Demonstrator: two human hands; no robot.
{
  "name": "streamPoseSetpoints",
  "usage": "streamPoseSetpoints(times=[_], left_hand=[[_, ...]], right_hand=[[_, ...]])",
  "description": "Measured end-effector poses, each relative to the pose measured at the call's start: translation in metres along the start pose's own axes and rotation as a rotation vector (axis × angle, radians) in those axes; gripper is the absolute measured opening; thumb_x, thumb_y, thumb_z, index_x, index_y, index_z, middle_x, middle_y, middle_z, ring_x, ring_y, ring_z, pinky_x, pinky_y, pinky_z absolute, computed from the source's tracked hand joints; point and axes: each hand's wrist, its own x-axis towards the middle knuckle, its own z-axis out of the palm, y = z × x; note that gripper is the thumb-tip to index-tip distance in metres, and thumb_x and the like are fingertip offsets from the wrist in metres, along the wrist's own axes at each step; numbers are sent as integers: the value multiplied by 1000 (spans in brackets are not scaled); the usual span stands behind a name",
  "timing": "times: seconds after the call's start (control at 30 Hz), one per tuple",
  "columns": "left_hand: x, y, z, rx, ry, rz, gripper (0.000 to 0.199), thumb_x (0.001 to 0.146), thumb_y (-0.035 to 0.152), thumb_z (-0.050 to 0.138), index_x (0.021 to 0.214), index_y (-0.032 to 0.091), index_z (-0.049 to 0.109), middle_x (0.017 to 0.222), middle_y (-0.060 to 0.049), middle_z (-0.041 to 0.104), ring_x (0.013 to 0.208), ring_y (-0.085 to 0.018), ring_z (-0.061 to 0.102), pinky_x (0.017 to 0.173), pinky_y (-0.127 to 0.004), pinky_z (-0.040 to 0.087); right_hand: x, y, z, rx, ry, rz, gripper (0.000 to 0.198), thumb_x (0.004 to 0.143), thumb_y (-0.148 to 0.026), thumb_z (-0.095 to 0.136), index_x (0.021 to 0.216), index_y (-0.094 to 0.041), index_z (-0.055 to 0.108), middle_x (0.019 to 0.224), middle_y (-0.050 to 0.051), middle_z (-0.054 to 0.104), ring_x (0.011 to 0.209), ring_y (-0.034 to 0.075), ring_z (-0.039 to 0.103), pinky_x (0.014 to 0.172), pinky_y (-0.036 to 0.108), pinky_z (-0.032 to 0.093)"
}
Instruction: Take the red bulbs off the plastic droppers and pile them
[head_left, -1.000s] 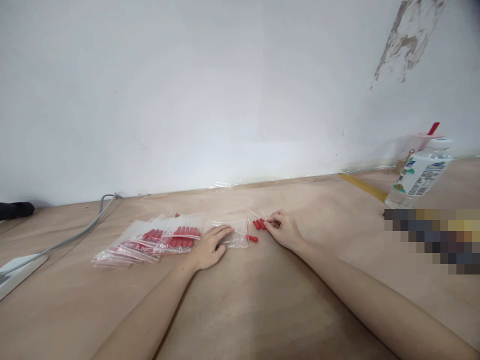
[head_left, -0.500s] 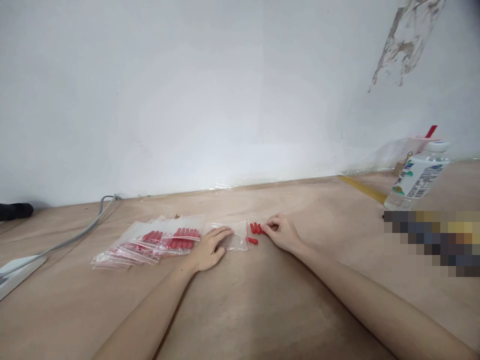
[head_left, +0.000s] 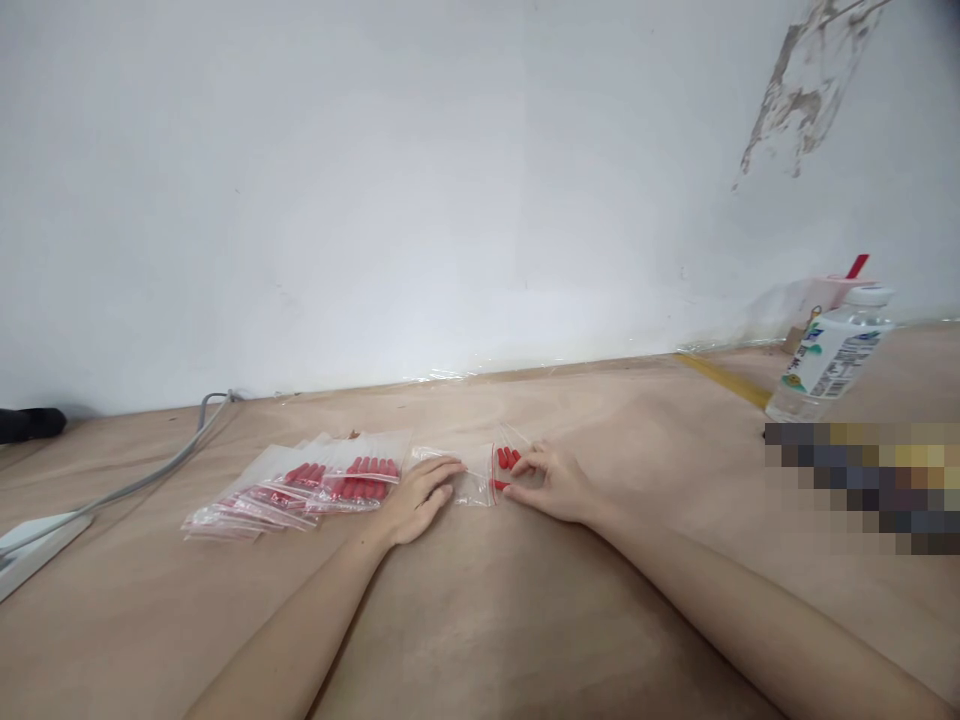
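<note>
My left hand (head_left: 416, 495) lies with its fingers stretched out over a small clear zip bag (head_left: 474, 488), holding nothing. At the bag's red-lined mouth is a red-headed stick (head_left: 500, 485), its thin shaft lying inside the bag. My right hand (head_left: 551, 482) has its thumb and fingers at the outer end of this red head, pinching it. Just behind lie a few more red-headed sticks (head_left: 508, 458), partly covered by my right fingers, their thin pale shafts pointing away from me. Left of my left hand, several filled zip bags (head_left: 364, 478) overlap in a fanned pile.
A clear plastic bottle (head_left: 832, 355) stands at the right, before a pink container (head_left: 821, 295) and near a yellow strip (head_left: 724, 380). The far right is pixelated. A grey cable (head_left: 161, 468) runs to a white box (head_left: 41, 540) on the left. A wall (head_left: 450, 200) closes the back.
My right hand has moved from the loose red-headed sticks towards me and slightly left, onto the stick at the bag's mouth. My left hand stays nearly still on the bag.
</note>
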Motion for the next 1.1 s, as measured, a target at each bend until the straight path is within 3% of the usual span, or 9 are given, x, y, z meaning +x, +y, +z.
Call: streamPoseSetpoints(times=[0.13,0.27,0.37,0.5,0.67,0.73,0.87,0.93,1.1], left_hand=[[0,3,4,31,64,-25,33,86,34,40,114,23,55,120,-4,55,113,-20,47,99,-36,36],[0,3,5,77,87,-31,34,85,35,43,115,22,53,119,-6,56,110,-20,49,96,-35,38],[0,12,3,223,76,-66,34,86,34,39,114,19,53,117,-7,57,108,-21,51,93,-35,40],[0,40,3,559,-17,-250,37,86,39,34,91,15,61,90,-12,64,85,-28,60,70,-39,46],[2,65,1,670,-5,-420,47,84,48,33,79,12,62,77,-14,64,73,-30,62,58,-38,45],[3,62,-4,635,51,-357,42,86,43,33,83,13,62,81,-13,64,77,-29,61,62,-38,45],[4,42,-10,338,102,50,30,87,32,37,96,18,62,97,-8,64,93,-20,57,84,-35,44],[3,32,-10,162,69,174,28,87,31,41,100,20,63,105,-6,63,100,-18,55,91,-33,42],[-4,25,-1,-43,-87,171,34,87,36,42,116,26,57,123,-4,54,119,-20,45,101,-38,36]], right_hand=[[-3,-5,11,-51,-31,-82,7,68,-29,66,68,-22,65,71,0,60,72,15,52,77,32,37],[2,-5,0,-30,51,-80,5,66,-22,63,63,-20,62,65,0,58,68,14,51,71,30,38],[8,4,-21,108,151,49,10,67,-25,61,60,-18,58,62,1,56,64,14,51,62,26,39],[12,27,-36,347,314,336,21,68,-37,60,64,-16,60,63,2,60,58,13,52,53,24,40],[11,36,-21,266,334,371,30,70,-45,58,69,-15,63,67,5,64,61,15,57,54,26,43],[11,33,-11,224,321,345,28,70,-44,59,68,-16,64,68,5,64,65,16,57,58,26,44],[13,28,0,120,300,310,25,71,-42,58,67,-18,64,67,4,62,67,16,56,62,28,43],[13,28,2,97,268,301,26,70,-43,60,64,-18,63,66,4,61,65,16,55,62,28,42],[10,32,-1,16,170,326,41,59,-53,67,75,-17,64,81,6,63,79,21,57,67,31,44]])
